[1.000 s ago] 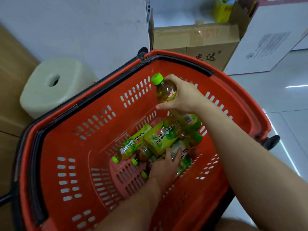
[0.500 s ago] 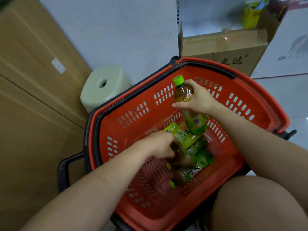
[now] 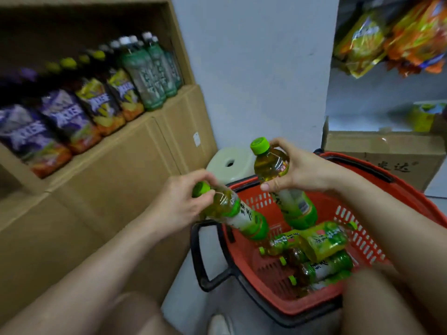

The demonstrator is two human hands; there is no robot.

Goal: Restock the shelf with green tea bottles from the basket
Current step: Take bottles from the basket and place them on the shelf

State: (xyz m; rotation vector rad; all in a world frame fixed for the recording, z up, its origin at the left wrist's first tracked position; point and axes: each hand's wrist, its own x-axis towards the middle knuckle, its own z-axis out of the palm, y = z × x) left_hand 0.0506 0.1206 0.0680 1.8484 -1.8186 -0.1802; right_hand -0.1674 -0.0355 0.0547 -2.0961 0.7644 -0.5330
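While the left hand point(image 3: 179, 206) and right hand point(image 3: 300, 172) are each curled round a green tea bottle point(image 3: 244, 220) just above the basket point(image 3: 353, 158), both should be carried upright to the shelf point(image 3: 169, 110) left of the basket.

The basket point(image 3: 324, 209) is orange-red, its walls patterned with rows of pale slots, rimmed in black, with a black handle point(image 3: 200, 257); the tilted bottle point(image 3: 242, 216) and the upright bottle point(image 3: 297, 206) both show lime-green caps, amber-yellow tea and green-and-white labels with black script; the loose bottles point(image 3: 321, 240) match, one label yellower; on the tan cardboard shelf point(image 3: 121, 165) stand purple-labelled bottles point(image 3: 60, 117), yellow-and-orange bottles point(image 3: 101, 105) and pale green bottles point(image 3: 147, 76) with white caps; the stool point(image 3: 229, 163) is pale cream; the wall point(image 3: 254, 68) grey-blue; the snack bags point(image 3: 391, 37) yellow and orange.
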